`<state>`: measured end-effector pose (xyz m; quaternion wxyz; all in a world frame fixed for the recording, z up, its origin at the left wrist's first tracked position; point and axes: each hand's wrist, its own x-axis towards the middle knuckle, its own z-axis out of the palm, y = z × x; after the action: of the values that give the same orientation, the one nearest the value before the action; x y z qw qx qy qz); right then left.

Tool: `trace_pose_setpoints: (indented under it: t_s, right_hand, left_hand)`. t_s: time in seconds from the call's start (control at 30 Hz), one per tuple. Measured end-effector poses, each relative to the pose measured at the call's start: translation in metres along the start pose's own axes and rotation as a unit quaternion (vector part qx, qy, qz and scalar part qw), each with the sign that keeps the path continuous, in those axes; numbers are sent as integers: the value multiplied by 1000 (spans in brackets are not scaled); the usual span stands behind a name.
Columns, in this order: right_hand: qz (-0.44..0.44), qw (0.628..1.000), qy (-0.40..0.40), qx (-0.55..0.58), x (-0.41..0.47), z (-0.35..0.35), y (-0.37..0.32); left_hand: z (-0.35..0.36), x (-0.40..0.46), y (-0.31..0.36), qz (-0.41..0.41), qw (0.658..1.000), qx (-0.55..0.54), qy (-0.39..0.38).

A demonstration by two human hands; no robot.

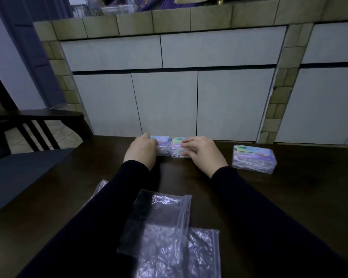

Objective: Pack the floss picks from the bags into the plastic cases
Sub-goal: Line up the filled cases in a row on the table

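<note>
— We couldn't read the blurred labels on the plastic cases [253, 159], could we?
— No. Our left hand [142, 151] hid most of one case [162, 146], and the frame's edge cut the bag [179, 247].

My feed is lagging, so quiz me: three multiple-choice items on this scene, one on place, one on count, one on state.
1. Where is the third case?
A. right of both hands
B. on the bags
C. left of both hands

2. How many cases show?
A. one
B. three
C. five

3. What is the right hand doing?
A. lying flat on the table
B. gripping a case
C. lifting a bag

Key: 1 A, it sits alone to the right; 2 B, one under each hand, the left hand on its case, plus one; 3 B, fingers curl over the case.
</note>
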<state>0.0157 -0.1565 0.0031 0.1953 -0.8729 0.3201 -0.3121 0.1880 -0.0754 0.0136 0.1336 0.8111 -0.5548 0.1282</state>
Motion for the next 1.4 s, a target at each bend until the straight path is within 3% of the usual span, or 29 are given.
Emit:
trace_pose_setpoints:
  t_s: [0.3,0.53,0.67,0.87,1.13,1.27,1.4]
  right_hand:
    - [0,1000,1,6,18,6,9]
    - [-39,997,-5,-63,12,7,6]
    - [-55,995,34,-71,-9,-7,1]
    - [-54,991,96,-81,-58,-46,7]
    - [4,978,151,-143,-129,-120,39]
    - [75,961,155,-214,-161,-164,50]
    - [226,936,112,-246,-180,-202,56]
  left_hand:
    - [29,-6,-7,18,985,-65,162]
    - [28,-10,-4,21,984,-81,155]
    - [22,-16,-2,-3,982,-128,135]
    - [12,-41,36,74,970,-165,161]
    - [-7,-63,181,174,951,-247,69]
    - [-8,-65,222,148,963,-226,23]
    - [0,-68,239,93,982,-161,26]
